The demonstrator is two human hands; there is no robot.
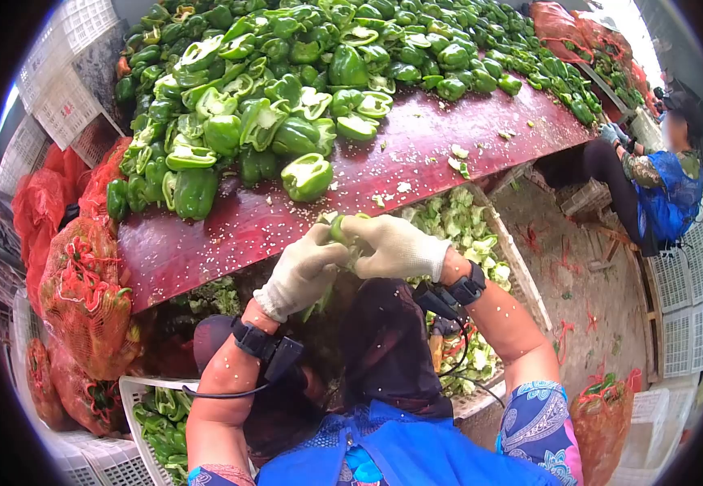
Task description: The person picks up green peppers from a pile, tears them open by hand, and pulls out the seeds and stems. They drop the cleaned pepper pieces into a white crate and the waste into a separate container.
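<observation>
Both hands wear whitish work gloves and meet just past the near edge of the red table. A green bell pepper (pixel 338 230) sits between them, mostly covered by the fingers. My left hand (pixel 301 271) is closed on its left side, and my right hand (pixel 400 247) grips it from the right with bent fingers. Whether a knife is in either hand cannot be seen. On the table ahead lies a halved bell pepper (pixel 307 177), in front of a large heap of whole and cut green peppers (pixel 287 97).
White seeds dot the red table (pixel 424 150). Below right stands a crate (pixel 521 271) of pale pepper cores. A white crate (pixel 134 397) of cut peppers is at lower left. Red mesh sacks (pixel 84 292) stand left. Another person (pixel 667 182) sits at the right.
</observation>
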